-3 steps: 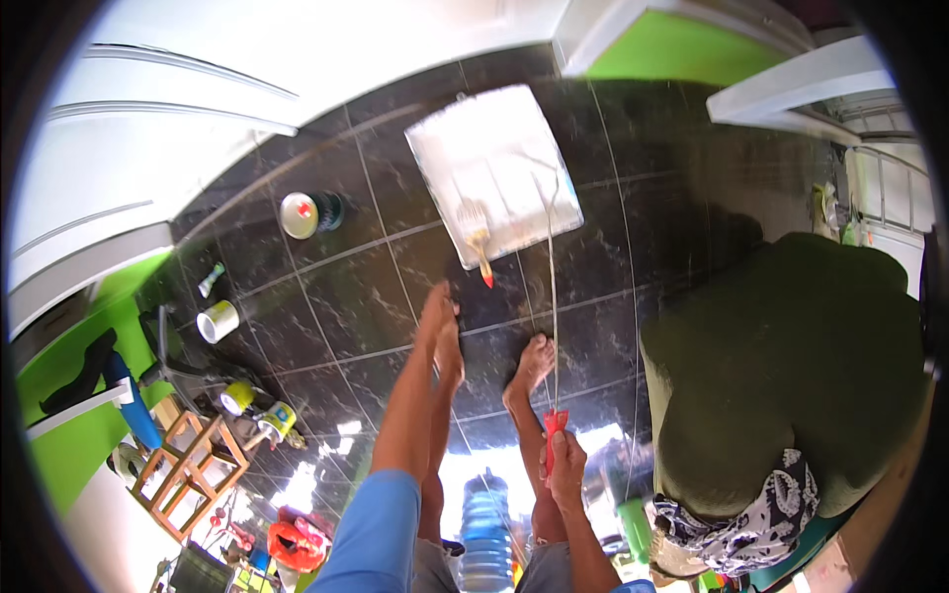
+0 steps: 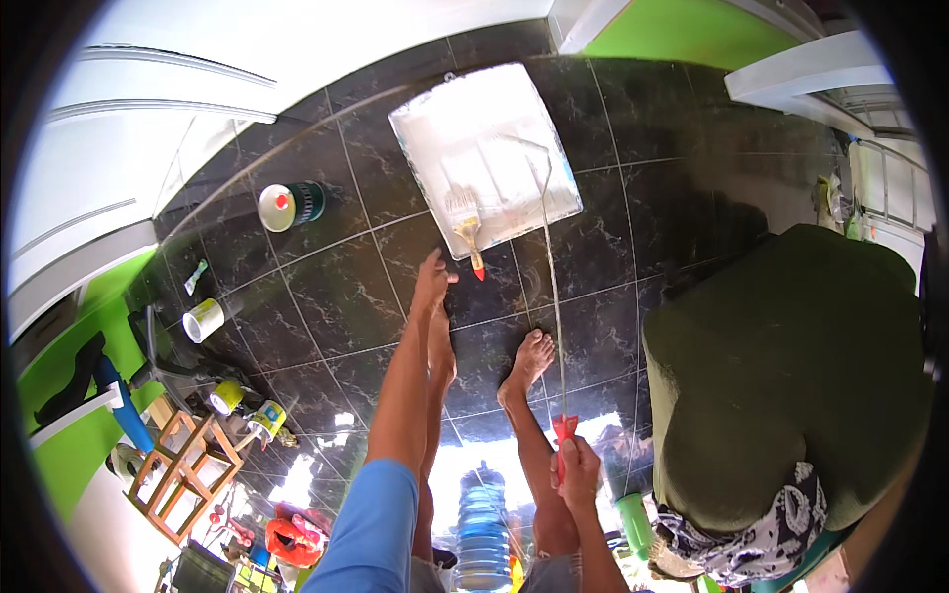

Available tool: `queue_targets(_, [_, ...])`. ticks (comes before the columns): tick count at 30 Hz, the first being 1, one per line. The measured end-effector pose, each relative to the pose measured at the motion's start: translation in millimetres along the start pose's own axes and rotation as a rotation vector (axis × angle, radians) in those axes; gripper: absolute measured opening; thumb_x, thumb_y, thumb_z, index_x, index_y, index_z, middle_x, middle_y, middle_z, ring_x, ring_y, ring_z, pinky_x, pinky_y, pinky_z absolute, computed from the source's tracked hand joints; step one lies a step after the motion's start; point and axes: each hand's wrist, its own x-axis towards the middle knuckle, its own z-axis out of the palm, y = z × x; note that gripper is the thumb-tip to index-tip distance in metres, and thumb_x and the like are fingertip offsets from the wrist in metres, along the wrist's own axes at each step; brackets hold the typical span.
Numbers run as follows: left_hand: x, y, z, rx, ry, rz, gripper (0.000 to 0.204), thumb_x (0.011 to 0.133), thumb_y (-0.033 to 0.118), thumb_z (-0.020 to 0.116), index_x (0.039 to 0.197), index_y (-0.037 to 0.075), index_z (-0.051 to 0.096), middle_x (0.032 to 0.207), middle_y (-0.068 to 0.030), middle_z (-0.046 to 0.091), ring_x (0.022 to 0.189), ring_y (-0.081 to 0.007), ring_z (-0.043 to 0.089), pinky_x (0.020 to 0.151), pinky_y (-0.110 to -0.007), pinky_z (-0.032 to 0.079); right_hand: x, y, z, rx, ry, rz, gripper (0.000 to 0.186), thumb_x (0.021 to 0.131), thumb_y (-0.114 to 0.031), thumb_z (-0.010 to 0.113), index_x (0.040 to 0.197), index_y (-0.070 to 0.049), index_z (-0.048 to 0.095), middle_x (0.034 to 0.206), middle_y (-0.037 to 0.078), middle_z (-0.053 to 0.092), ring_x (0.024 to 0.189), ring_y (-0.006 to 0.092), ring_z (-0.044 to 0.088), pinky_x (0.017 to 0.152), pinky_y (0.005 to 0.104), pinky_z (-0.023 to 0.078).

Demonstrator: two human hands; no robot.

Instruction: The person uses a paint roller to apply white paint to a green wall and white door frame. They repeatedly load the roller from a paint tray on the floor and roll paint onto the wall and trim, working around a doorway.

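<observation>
Your right hand (image 2: 579,470) is closed round the roller's red handle (image 2: 564,429), its long rod (image 2: 552,247) still running into the tray (image 2: 423,107). Your left hand (image 2: 432,281) — loosely open, apparently empty — has edged forward beside the tray's near corner, likely bringing the brush (image 2: 469,232) within reach. That lies over the near edge, handle outward (the roller's head is lost in white).

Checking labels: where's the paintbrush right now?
In the head view, just above centre, the paintbrush lies over the near edge of the white tray, left of the red-handled rod, near the left hand.
</observation>
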Motion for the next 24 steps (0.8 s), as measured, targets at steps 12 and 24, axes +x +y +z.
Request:
queue_targets(12, [42, 6, -20, -0.036, -0.047, 0.103, 0.032, 0.081, 0.005, 0.055, 0.112, 0.003, 0.063, 0.094, -0.0036, 0.060, 0.086, -0.0145, 0.059, 0.077, -0.028, 0.047, 91, 38, -73, -0.514, 0.045, -0.138, 0.036, 0.090, -0.034, 0.071, 0.102, -0.001, 0.064, 0.066, 0.001, 0.057, 0.054, 0.0080, 0.052, 0.049, 0.0271, 0.043])
queue_targets(24, [-70, -17, -64, 0.137, 0.073, 0.134, 0.037, 0.100, 0.026, 0.054, 0.128, 0.001, 0.055, 0.107, -0.0067, 0.062, 0.091, -0.0150, 0.057, 0.081, -0.033, 0.048, 183, 88, -73, -1.053, 0.010, -0.245, 0.035, 0.088, -0.035, 0.070, 0.105, -0.007, 0.059, 0.092, 0.021, 0.068, 0.085, 0.0421, 0.066, 0.072, 0.0511, 0.051])
